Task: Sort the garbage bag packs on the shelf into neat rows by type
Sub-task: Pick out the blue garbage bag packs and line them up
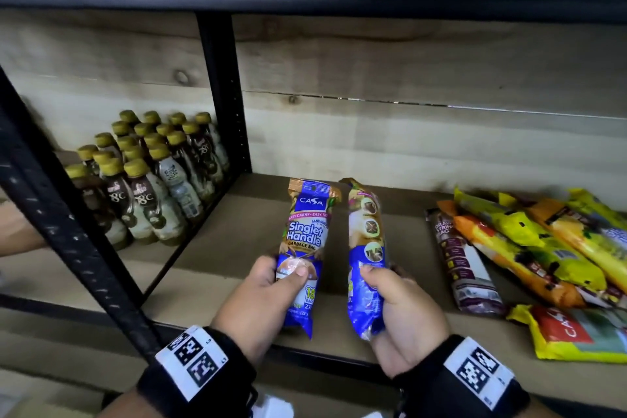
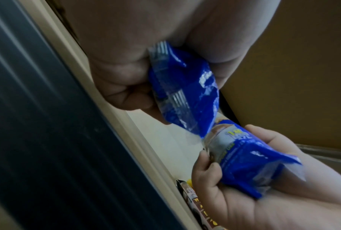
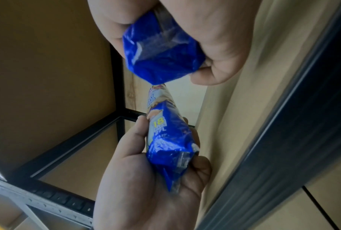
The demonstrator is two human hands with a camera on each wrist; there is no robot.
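Two blue plastic garbage bag packs are in my hands: my left hand (image 1: 271,285) grips the front-facing blue pack (image 1: 303,241), my right hand (image 1: 393,295) grips the back-facing blue pack (image 1: 368,254), both above the brown shelf board (image 1: 217,248). I judge the next move is laying them side by side, away from the yellow and orange packs (image 1: 543,248).
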